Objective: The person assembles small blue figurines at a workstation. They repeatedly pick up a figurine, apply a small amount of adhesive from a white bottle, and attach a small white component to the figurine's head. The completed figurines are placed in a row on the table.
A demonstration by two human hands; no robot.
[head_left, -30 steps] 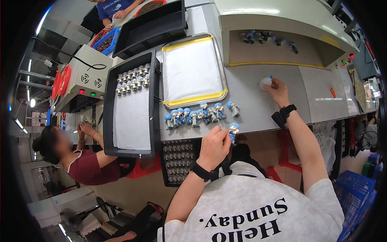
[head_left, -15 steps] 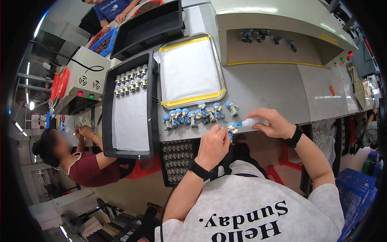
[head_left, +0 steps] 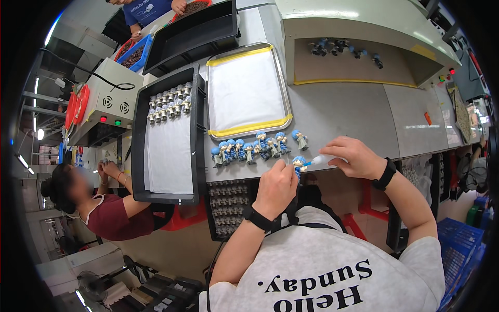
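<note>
Between the fingers of my left hand [head_left: 277,188] is a small blue-haired figurine [head_left: 299,162], held upright with its lower part partly hidden. My right hand [head_left: 353,157] grips a white squeeze bottle [head_left: 323,159], whose thin blue tip points left and meets or nearly meets the figurine near its head; exact contact is too small to tell. Just beyond my hands, a row of similar blue-haired figurines [head_left: 239,150] stands and leans together on the grey table. A single figurine [head_left: 299,139] is apart at the row's right end.
A paper-lined metal tray [head_left: 248,88] lies behind the row. Left of it, a black bin [head_left: 197,171] holds several figurines. Another black crate [head_left: 189,39] stands farther back. A machine with a low opening [head_left: 358,57] sits back right. Co-workers [head_left: 112,210] sit left and far away.
The bottle tip has dropped slightly along the figurine, and my right hand has turned a little. The left hand keeps its hold. The far co-worker's hand has moved toward the red bowl.
</note>
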